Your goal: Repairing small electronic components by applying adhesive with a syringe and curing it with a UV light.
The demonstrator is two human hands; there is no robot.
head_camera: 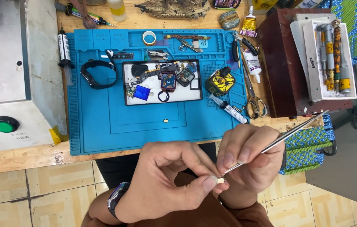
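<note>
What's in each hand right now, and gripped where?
Left hand pinches a tiny pale part at its fingertips. Right hand holds metal tweezers near their tips.

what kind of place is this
Most likely a small electronics or watch repair bench. A blue silicone work mat covers the wooden table, a white parts tray holds opened smartwatch pieces, and the right hand works thin metal tweezers on a tiny part.
</note>
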